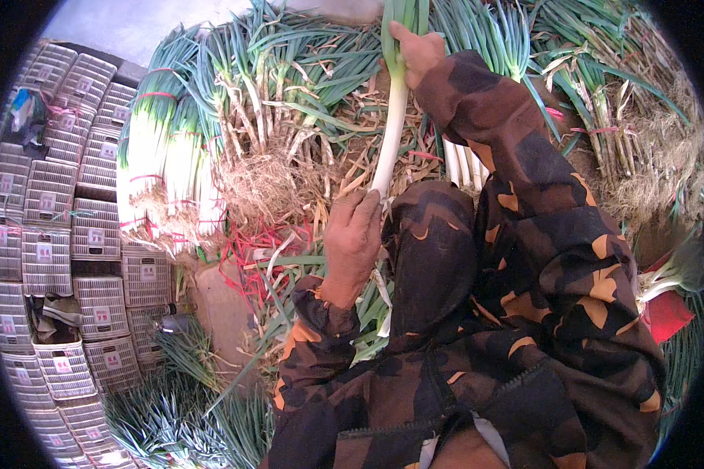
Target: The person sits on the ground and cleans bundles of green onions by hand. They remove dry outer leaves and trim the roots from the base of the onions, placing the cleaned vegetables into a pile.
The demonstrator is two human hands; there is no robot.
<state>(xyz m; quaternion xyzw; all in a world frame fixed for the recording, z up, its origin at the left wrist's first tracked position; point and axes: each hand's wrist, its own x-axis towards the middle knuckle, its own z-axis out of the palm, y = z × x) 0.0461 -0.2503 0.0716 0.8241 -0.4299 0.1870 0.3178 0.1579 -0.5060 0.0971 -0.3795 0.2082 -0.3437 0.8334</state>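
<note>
A single long green onion (391,126) with a peeled white stalk stretches between my hands, away from my knee. My right hand (418,53) grips it where the white turns to green leaves. At the near end, the fingers of my left hand (355,234) close around its root end, which they hide. Beyond my hands lies a heap of unpeeled green onions (264,111) with dry roots (264,182). Peeled white stalks (464,164) rest just past my right knee, partly hidden by my sleeve.
Tied bundles of cleaned green onions (164,146) lie at left, near stacked plastic crates (47,252). Red ties (252,264) and dry peelings (364,152) litter the floor. More rooted onions (633,135) lie at right, above a red item (669,316). Dark green leaves (182,416) fill the lower left.
</note>
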